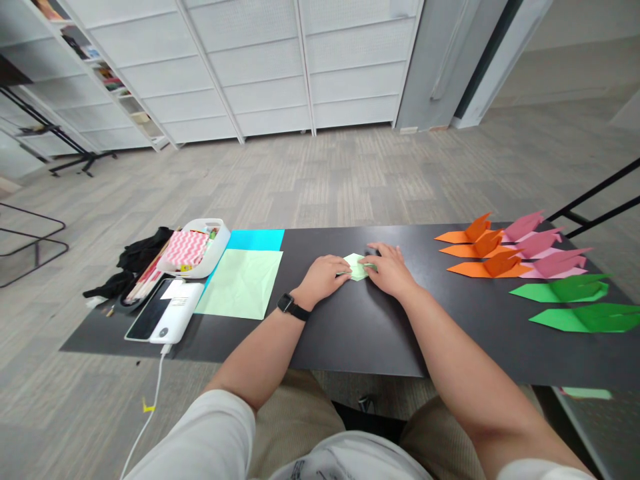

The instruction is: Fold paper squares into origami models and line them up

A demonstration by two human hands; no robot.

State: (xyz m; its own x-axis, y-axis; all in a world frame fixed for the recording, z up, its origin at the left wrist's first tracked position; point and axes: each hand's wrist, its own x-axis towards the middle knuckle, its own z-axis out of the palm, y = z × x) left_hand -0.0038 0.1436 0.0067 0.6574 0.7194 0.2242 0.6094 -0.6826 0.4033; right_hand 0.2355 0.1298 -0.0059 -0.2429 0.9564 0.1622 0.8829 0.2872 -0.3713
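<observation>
A small folded light-green paper (356, 265) lies on the black table (360, 320), partly covered by both hands. My left hand (325, 277) has its fingers curled onto the paper's left edge and presses it down. A black watch sits on that wrist. My right hand (390, 269) lies on the paper's right side with its fingers closed together over the fold.
A stack of light-green (243, 283) and cyan sheets (257, 239) lies left of the hands. Further left are a white tray (200, 248) with patterned papers, a phone (150, 319), a white power bank (175, 319) and black cloth. Folded orange (475, 250), pink (543, 250) and green cranes (575, 303) stand at right.
</observation>
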